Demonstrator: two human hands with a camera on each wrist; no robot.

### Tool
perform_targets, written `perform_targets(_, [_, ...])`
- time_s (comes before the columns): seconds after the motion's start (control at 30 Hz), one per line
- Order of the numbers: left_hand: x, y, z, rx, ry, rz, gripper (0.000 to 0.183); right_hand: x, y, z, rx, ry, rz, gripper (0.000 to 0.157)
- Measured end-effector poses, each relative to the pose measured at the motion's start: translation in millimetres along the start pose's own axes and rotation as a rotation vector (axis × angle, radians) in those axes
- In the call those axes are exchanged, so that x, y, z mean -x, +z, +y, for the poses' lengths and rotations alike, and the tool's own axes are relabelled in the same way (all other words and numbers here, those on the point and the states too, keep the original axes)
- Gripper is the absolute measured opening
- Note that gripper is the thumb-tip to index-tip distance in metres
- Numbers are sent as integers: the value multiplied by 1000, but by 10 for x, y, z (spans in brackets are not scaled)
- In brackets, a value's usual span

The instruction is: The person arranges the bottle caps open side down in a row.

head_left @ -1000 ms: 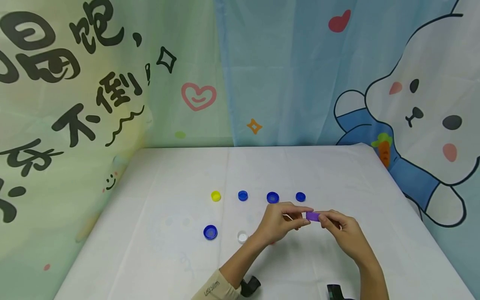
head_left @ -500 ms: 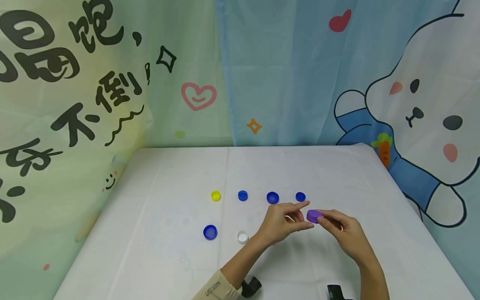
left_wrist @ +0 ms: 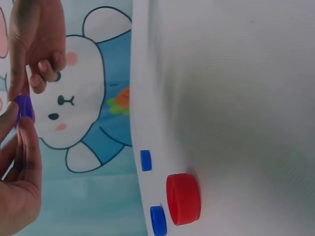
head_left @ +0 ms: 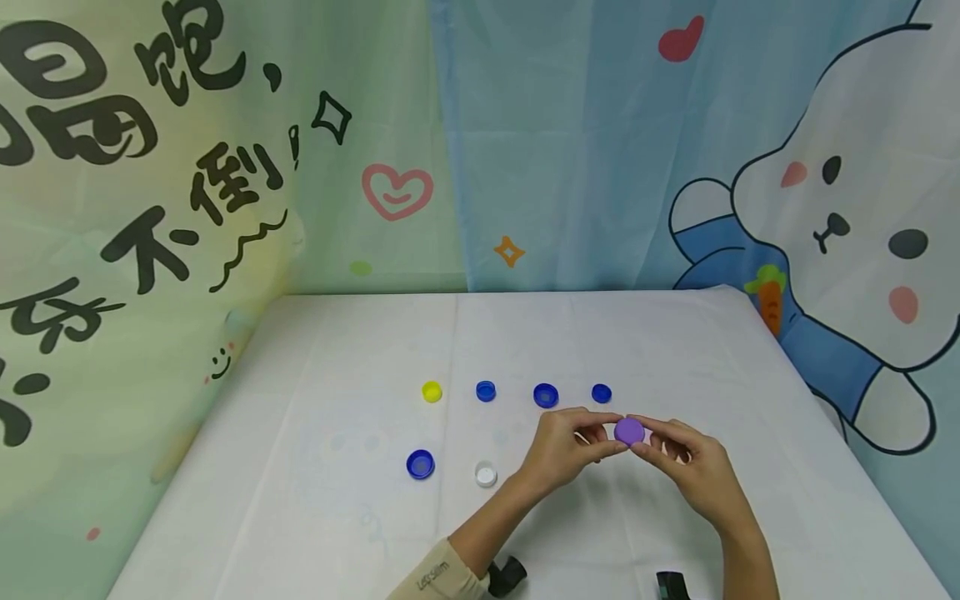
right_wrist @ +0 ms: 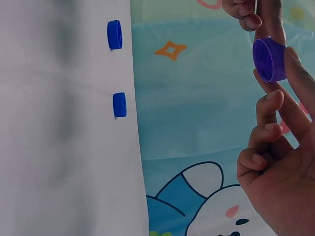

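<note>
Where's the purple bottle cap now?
Right of centre in the head view, the purple bottle cap is held between the left hand and right hand, above the tablecloth.

Black Chinese characters (head_left: 145, 262) including "不倒!" mark the backdrop (head_left: 420, 250), upper left; lettering (head_left: 432, 576) on the sleeve (head_left: 453, 586), lower centre, is unclear.

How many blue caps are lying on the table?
4. Far row, right of the yellow cap: first blue cap, second blue cap, third blue cap. Nearer, left of the white cap: fourth blue cap. The left hand may hide more.
</note>
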State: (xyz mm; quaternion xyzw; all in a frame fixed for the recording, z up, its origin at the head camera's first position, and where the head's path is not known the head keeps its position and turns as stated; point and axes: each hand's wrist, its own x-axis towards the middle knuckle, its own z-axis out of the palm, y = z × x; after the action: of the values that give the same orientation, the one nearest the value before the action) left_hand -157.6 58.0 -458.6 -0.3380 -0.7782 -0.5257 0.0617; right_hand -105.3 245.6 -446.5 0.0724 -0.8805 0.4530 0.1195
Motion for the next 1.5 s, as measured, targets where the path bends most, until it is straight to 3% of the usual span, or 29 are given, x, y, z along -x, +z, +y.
perform_targets(0.23, [14, 108, -117, -109, 12, 9, 28, 3, 86, 299, 94, 8, 33, 28])
perform_targets(0.47, [68, 259, -255, -329, -137, -90, 26, 35, 169, 334, 177, 62, -60, 32])
perform_targets(0.6, [76, 348, -280, -533, -189, -164, 24, 40, 203, 396, 209, 117, -138, 31])
perform_targets(0.73, [76, 421, -262, -655, -234, -207, 24, 54, 226, 468, 222, 134, -183, 28])
perform_targets(0.9, [94, 477, -244, -703, -268, -219, 24, 72, 241, 491, 238, 165, -228, 27])
perform_targets(1.27, [109, 525, -266, -827, -263, -283, 25, 75, 243, 511, 249, 149, -278, 32])
perform_targets(1.37, [124, 455, -237, -836, -251, -277, 30, 75, 233, 500, 246, 127, -268, 37])
perform_targets(1.5, [135, 232, -188, -778, -261, -229, 35, 65, 222, 453, 241, 91, -227, 38])
